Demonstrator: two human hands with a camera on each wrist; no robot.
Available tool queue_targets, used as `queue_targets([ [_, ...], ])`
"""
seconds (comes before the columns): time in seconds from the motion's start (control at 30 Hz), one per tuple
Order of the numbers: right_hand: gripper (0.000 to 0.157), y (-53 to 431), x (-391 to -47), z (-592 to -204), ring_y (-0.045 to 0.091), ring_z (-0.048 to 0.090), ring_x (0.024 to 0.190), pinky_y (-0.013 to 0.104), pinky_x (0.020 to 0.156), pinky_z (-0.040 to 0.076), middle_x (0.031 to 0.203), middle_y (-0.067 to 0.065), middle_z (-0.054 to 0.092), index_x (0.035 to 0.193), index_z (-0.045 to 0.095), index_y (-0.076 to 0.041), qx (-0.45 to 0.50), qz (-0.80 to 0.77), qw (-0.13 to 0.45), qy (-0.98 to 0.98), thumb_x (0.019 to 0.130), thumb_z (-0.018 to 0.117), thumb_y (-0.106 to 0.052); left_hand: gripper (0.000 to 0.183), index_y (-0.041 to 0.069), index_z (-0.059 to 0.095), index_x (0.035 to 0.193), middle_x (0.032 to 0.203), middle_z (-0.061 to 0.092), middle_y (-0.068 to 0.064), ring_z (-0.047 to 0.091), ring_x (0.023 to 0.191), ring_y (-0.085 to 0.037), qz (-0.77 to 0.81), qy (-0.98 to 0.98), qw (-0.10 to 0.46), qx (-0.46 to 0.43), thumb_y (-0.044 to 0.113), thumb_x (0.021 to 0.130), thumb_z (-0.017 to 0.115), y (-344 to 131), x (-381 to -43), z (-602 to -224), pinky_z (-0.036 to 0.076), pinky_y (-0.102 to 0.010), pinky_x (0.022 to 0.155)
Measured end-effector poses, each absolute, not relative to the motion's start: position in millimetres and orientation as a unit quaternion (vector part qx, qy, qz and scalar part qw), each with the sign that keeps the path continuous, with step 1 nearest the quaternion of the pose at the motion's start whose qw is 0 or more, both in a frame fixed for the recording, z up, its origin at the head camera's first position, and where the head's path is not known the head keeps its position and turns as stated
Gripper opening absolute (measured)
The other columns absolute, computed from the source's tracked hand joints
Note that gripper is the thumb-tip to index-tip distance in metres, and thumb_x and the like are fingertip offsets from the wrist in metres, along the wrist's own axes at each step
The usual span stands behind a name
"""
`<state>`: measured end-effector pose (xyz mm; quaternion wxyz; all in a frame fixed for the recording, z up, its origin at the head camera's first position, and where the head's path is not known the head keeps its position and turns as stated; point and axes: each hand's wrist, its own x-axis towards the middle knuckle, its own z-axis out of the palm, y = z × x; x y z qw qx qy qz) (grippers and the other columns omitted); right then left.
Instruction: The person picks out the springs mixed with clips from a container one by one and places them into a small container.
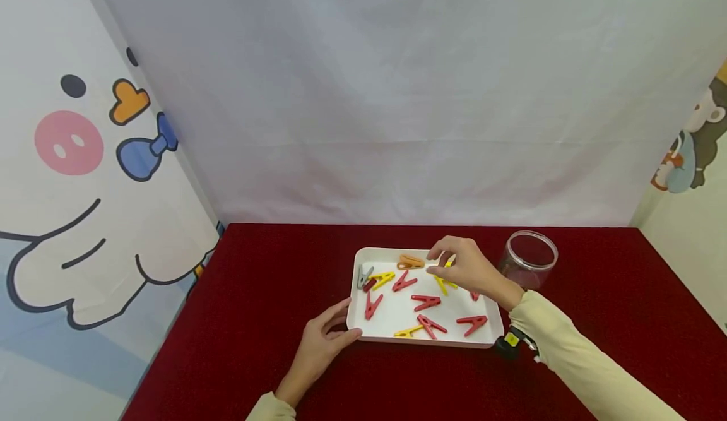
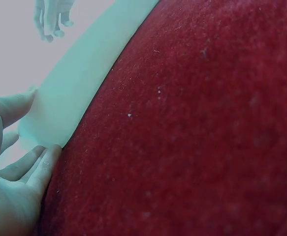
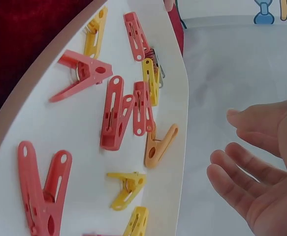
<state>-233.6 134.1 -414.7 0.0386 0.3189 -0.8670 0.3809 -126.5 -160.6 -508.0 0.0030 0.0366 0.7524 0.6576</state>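
Note:
A shallow white tray holds several plastic clothespins lying scattered. My left hand holds the tray's near-left corner, thumb against the front side and fingers along the left side. Above the tray's back right hovers my right hand, thumb and fingers apart, with nothing between them. Partly hidden beneath it lies a yellow clothespin. An orange clothespin is by the back wall. Red clothespins, such as one at the middle, spread across the tray. A grey clothespin lies at the left beside a yellow clothespin.
Just right of the tray's back corner stands a clear open-topped jar, partly behind the right wrist. Dark red cloth covers the table. A white curtain hangs along the back edge, with cartoon-printed panels at both sides.

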Motion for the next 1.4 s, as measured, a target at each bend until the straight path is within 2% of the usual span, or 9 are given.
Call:
queue_targets([
  [0.23, 0.013, 120.9, -236.7, -418.8, 0.015, 0.061, 0.073, 0.026, 0.062, 0.051, 0.085, 0.0, 0.065, 0.086, 0.071, -0.009, 0.324, 0.38, 0.039, -0.865, 0.076, 0.078, -0.006, 0.06, 0.006, 0.053, 0.134, 0.129, 0.054, -0.017, 0.054, 0.111, -0.032, 0.659, 0.751, 0.002, 0.037, 0.009, 0.079, 0.077, -160.5, -126.1, -509.1, 0.051, -0.022, 0.079],
  [0.47, 0.01, 109.7, -236.9, -422.7, 0.016, 0.06, 0.073, 0.026, 0.061, 0.049, 0.086, 0.008, 0.066, 0.084, 0.07, -0.009, 0.32, 0.382, 0.011, -0.867, 0.077, 0.076, -0.005, 0.06, 0.008, 0.053, 0.134, 0.129, 0.054, -0.016, 0.054, 0.112, -0.031, 0.659, 0.752, 0.0, 0.037, 0.01, 0.079, 0.077, -160.3, -126.0, -508.5, 0.051, -0.022, 0.079],
  [0.63, 0.011, 100.9, -237.6, -427.9, 0.018, 0.06, 0.072, 0.026, 0.057, 0.048, 0.087, 0.011, 0.065, 0.086, 0.07, -0.004, 0.313, 0.389, -0.014, -0.866, 0.077, 0.076, -0.003, 0.06, 0.008, 0.053, 0.134, 0.129, 0.054, -0.016, 0.053, 0.112, -0.032, 0.658, 0.752, 0.002, 0.033, 0.011, 0.079, 0.077, -160.2, -126.1, -508.7, 0.051, -0.022, 0.079],
  [1.4, 0.015, 68.4, -243.7, -426.1, 0.018, 0.057, 0.074, 0.024, 0.059, 0.051, 0.089, 0.008, 0.066, 0.093, 0.071, -0.003, 0.296, 0.362, -0.066, -0.882, 0.079, 0.075, -0.008, 0.061, 0.009, 0.052, 0.136, 0.132, 0.052, -0.015, 0.052, 0.114, -0.031, 0.646, 0.763, 0.011, 0.026, 0.014, 0.08, 0.077, -159.7, -124.4, -506.1, 0.051, -0.025, 0.082],
])
